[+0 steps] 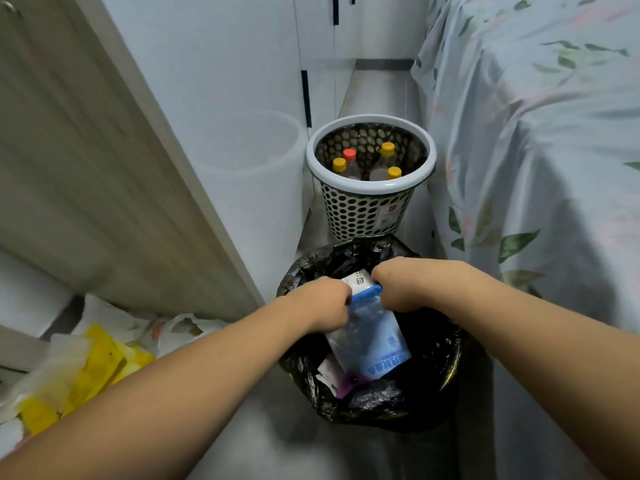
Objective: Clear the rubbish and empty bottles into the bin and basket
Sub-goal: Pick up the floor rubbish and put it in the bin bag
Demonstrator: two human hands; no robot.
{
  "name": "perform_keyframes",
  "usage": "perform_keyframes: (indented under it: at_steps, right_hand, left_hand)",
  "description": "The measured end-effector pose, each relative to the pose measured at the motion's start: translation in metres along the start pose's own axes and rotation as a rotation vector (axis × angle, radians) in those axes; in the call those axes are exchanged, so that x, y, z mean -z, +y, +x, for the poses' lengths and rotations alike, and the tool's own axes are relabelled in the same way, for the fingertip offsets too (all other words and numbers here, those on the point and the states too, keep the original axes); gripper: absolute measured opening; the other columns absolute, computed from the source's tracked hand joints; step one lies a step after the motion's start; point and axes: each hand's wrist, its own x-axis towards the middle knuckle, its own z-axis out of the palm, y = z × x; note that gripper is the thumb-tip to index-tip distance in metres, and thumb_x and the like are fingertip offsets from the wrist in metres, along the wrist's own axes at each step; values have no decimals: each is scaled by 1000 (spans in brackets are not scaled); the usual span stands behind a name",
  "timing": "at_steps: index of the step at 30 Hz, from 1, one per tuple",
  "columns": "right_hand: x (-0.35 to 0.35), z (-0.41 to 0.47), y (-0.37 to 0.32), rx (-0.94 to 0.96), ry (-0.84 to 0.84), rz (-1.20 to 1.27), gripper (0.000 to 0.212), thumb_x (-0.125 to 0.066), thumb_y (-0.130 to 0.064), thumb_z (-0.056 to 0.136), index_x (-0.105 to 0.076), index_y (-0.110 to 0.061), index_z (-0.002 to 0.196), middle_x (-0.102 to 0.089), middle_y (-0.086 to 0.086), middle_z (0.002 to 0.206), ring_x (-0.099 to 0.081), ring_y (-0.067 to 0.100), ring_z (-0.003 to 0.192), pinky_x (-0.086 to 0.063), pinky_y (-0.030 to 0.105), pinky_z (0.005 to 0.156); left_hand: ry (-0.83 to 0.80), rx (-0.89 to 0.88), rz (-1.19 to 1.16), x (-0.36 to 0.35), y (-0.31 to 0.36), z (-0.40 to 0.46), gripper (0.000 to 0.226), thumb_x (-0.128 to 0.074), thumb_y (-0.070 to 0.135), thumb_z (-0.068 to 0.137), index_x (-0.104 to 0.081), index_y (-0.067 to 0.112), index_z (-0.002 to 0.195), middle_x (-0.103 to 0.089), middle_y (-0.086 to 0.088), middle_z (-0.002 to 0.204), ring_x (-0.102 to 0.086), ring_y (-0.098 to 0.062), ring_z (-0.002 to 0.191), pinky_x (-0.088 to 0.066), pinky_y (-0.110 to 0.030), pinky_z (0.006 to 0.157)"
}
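A bin lined with a black bag stands on the floor in front of me. Over its mouth both hands hold a blue and clear plastic packet by its top edge. My left hand grips the left side of that edge, and my right hand grips the right side. The packet hangs down into the bin, above other wrappers. Just beyond the bin is a white perforated basket holding several empty bottles with yellow and red caps.
Yellow and white plastic bags and wrappers lie in a heap at the lower left. A pale wooden panel and white cabinets line the left. A bed with a floral sheet fills the right, leaving a narrow floor aisle.
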Motion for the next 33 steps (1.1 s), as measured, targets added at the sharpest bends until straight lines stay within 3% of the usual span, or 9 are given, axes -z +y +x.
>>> perform_keyframes:
  at_steps: [4,8,11,14,17,21,25,29,33]
  right_hand:
    - [9,-10,-20,33,114,95,21,-53,-17,83,-58,-10,101,-62,8,102,-58,25,92,-47,33,72]
    - [22,-18,-64,81,190,135,34,-54,-19,85,-56,-10,117,-59,8,117,-56,26,106,-49,36,89]
    - [26,-18,-112,169,186,146,40,-54,-18,85,-54,-13,125,-58,8,125,-54,24,113,-46,29,88]
    - [25,-10,-167,234,140,82,51,-54,-21,88,-45,-12,137,-50,10,137,-49,25,124,-44,32,100]
    - [17,4,-223,294,124,14,49,-56,-24,87,-49,-9,133,-52,12,134,-50,29,124,-43,32,101]
    - [-8,28,-292,376,57,-29,45,-52,-23,86,-51,-13,130,-56,8,128,-55,28,114,-45,29,85]
    - [-46,47,-351,441,-29,-89,42,-47,-23,92,-49,-9,131,-53,11,133,-50,28,121,-42,34,99]
    - [-88,69,-392,443,-64,-64,39,-50,-19,90,-49,-10,128,-55,13,128,-51,28,118,-39,27,88]
    - [-112,96,-417,415,-17,19,49,-52,-17,84,-44,-10,132,-46,14,134,-47,34,121,-43,37,98]
  left_hand:
    - [302,-13,-223,29,-23,-45,27,-46,21,94,-64,17,114,-66,-2,113,-59,-21,104,-47,-32,86]
    - [421,22,-302,37,-60,-95,22,-48,24,94,-66,19,106,-70,0,101,-62,-17,93,-48,-29,81]
    - [424,75,-296,32,-99,-132,22,-47,25,94,-66,18,104,-70,1,98,-63,-15,89,-50,-31,81]
    - [418,147,-235,22,-148,-169,23,-48,26,94,-66,17,106,-69,-1,103,-62,-20,96,-50,-33,82]
    - [415,253,-210,4,-203,-204,22,-50,23,92,-67,15,106,-70,-4,106,-62,-23,102,-47,-31,83]
    - [389,390,-247,-35,-275,-251,21,-52,20,91,-68,13,103,-69,-6,105,-62,-25,101,-47,-31,82]
    - [327,527,-296,-85,-335,-293,19,-52,21,88,-67,16,99,-69,-2,103,-61,-22,97,-48,-30,82]
    - [301,675,-404,-139,-373,-321,15,-51,19,85,-65,17,88,-67,2,88,-62,-20,87,-51,-32,77]
    - [279,754,-468,-174,-391,-333,17,-52,22,82,-66,20,93,-71,-2,88,-67,-22,85,-55,-36,75]
